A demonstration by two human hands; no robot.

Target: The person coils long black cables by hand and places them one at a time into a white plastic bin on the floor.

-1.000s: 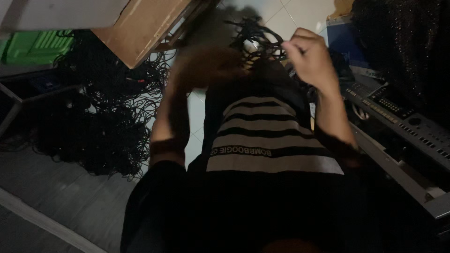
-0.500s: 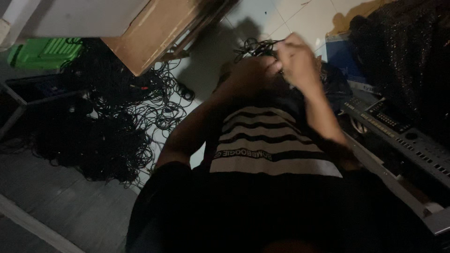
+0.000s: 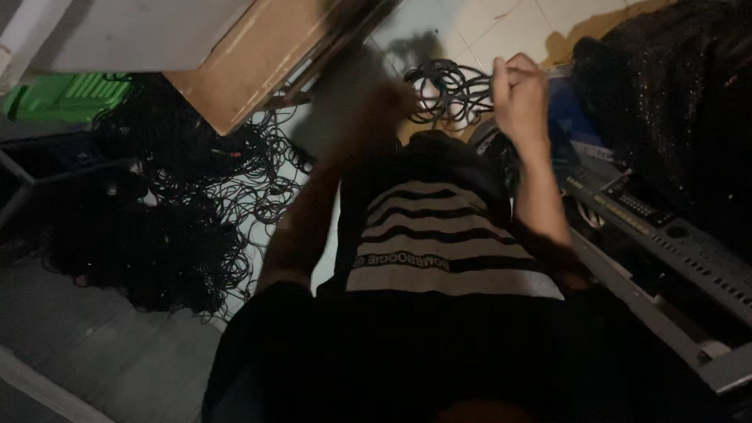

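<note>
Tiled floor [image 3: 501, 31] pale at the top, dim and grey at lower left; striped black-and-white shirt [image 3: 446, 251] filling the middle; dark speckled cloth [image 3: 674, 102] heaped at the right edge; big black tangle of cables [image 3: 172, 227] spread over the floor at left, running under a brown board [image 3: 251, 66] leaning beside a white panel [image 3: 133, 35]; grey electronic keyboard [image 3: 666, 235] slanting along the right, close under the right forearm; green crate [image 3: 66, 95] at far left, partly behind the tangle. Smaller: coil of black cable [image 3: 450, 90] in mid-air above the floor, between the two hands and ahead of the shirt. Right hand [image 3: 518, 98] raised, fingers [image 3: 509, 72] curled into a loose fist, seemingly pinching a strand at the coil's right side, though the contact itself too dark to confirm. Left hand [image 3: 384, 102] smeared by motion at the coil's left edge; grip impossible to tell, clenched or released.

Likely trouble from here: loops slipping and springing open if only one hand truly grasping; a trailing strand snagging on the keyboard edge or hooking into the floor tangle; poor light hiding knots; a fast-moving left arm knocking the leaning board.
</note>
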